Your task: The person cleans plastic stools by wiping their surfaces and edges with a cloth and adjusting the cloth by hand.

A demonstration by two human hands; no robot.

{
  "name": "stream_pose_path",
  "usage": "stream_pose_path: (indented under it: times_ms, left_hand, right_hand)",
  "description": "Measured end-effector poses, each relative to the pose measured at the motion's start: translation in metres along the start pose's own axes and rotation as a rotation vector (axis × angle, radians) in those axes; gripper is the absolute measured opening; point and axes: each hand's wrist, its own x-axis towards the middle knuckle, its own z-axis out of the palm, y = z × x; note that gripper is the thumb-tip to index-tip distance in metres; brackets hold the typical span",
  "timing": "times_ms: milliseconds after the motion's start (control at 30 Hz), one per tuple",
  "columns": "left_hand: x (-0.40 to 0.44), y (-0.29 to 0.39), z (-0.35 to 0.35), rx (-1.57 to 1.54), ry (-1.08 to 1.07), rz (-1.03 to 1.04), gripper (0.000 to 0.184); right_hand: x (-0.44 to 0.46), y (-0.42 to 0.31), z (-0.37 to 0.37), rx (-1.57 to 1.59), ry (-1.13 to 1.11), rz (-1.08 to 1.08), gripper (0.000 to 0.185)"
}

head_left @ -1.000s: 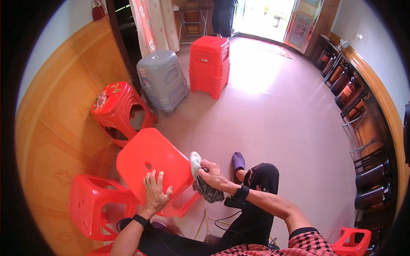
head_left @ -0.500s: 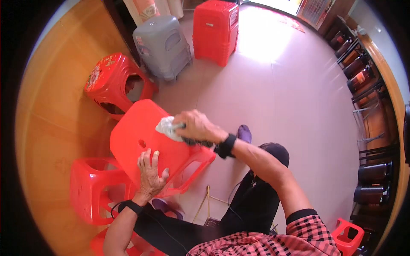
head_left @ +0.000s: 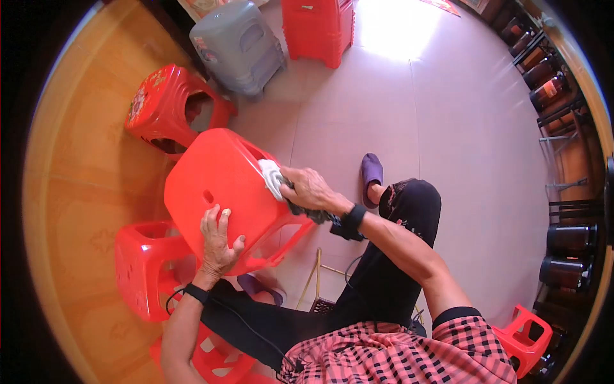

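A red plastic stool (head_left: 198, 163) is tipped in front of me, its smooth seat facing up toward me. My left hand (head_left: 219, 242) rests on the near part of the seat with its fingers spread, close to the small hole in the middle. In my right hand (head_left: 312, 190) is a bunched rag (head_left: 271, 176), white at the front and dark where it trails below the hand. The rag presses against the seat's right edge, beside the stool's side opening.
A flower-patterned red stool (head_left: 150, 99) and another red stool (head_left: 137, 272) stand along the wooden wall at left. Farther off are a grey stool stack (head_left: 233, 45) and a red stack (head_left: 318, 32). Dark jars (head_left: 566, 240) line the right side.
My right hand has carried the rag from the seat's upper face rightward to its side edge. The left hand stays on the seat. My view has tilted downward slightly.
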Motion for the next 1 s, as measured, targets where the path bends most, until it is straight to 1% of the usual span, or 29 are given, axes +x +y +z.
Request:
stream_pose_path:
  times_ms: [100,167,200,267,300,333,400,467,533,567,633,700,767,833,867,933,1000]
  left_hand:
    - [-0.009,0.0,-0.009,0.006,-0.023,0.021,0.064]
    - [-0.015,0.001,-0.013,0.01,-0.041,0.064,0.061]
    - [-0.018,0.005,-0.014,0.016,-0.042,0.067,0.061]
    - [-0.024,0.021,-0.01,0.037,-0.039,-0.127,0.057]
    - [-0.019,0.034,-0.014,-0.027,-0.023,-0.197,0.053]
    - [-0.013,0.043,-0.015,-0.024,-0.022,-0.21,0.053]
    - [-0.001,0.053,-0.013,-0.01,0.048,-0.195,0.054]
    - [0.001,0.047,0.003,-0.03,0.021,-0.213,0.055]
    - [0.0,0.044,0.011,0.031,0.053,-0.183,0.058]
    - [0.0,0.044,0.011,0.03,0.05,-0.181,0.058]
    - [0.0,0.045,0.009,0.037,0.01,-0.201,0.06]
    - [0.0,0.047,0.008,0.032,-0.006,-0.198,0.062]
    - [0.0,0.046,0.006,0.028,-0.023,-0.19,0.063]
    - [-0.002,0.046,0.007,-0.014,-0.041,-0.225,0.064]
    - [-0.002,0.046,0.007,-0.017,-0.047,-0.225,0.064]
    - [-0.002,0.044,0.007,0.015,-0.052,-0.204,0.064]
    - [-0.002,0.044,0.007,0.021,-0.046,-0.203,0.063]
  right_hand:
    - [-0.037,-0.012,0.009,-0.008,0.058,0.062,0.024]
    - [-0.047,-0.02,0.008,-0.035,-0.009,0.102,0.023]
    - [-0.049,-0.022,0.005,-0.03,-0.005,0.099,0.023]
    - [-0.049,-0.025,0.0,-0.002,-0.224,0.13,0.024]
    - [-0.05,-0.026,0.002,0.005,-0.24,0.099,0.024]
    - [-0.047,-0.031,0.004,0.008,-0.251,0.093,0.024]
    - [-0.041,-0.042,0.009,0.022,0.023,-0.159,0.024]
    - [-0.023,-0.048,0.007,0.013,-0.008,-0.157,0.024]
    - [0.0,-0.046,0.012,0.087,0.04,-0.228,0.025]
    - [0.013,-0.044,0.015,0.088,0.041,-0.224,0.025]
    - [0.044,-0.033,0.027,0.036,0.12,-0.171,0.029]
    - [0.085,-0.019,0.04,0.048,0.136,-0.119,0.035]
    - [0.125,-0.01,0.047,0.018,0.156,-0.113,0.038]
    - [0.157,-0.008,0.05,0.02,0.191,-0.047,0.036]
    - [0.17,-0.006,0.05,0.022,0.189,-0.041,0.036]
    - [0.187,-0.002,0.049,0.063,0.061,0.118,0.035]
    - [0.187,0.001,0.054,0.052,0.063,0.158,0.035]
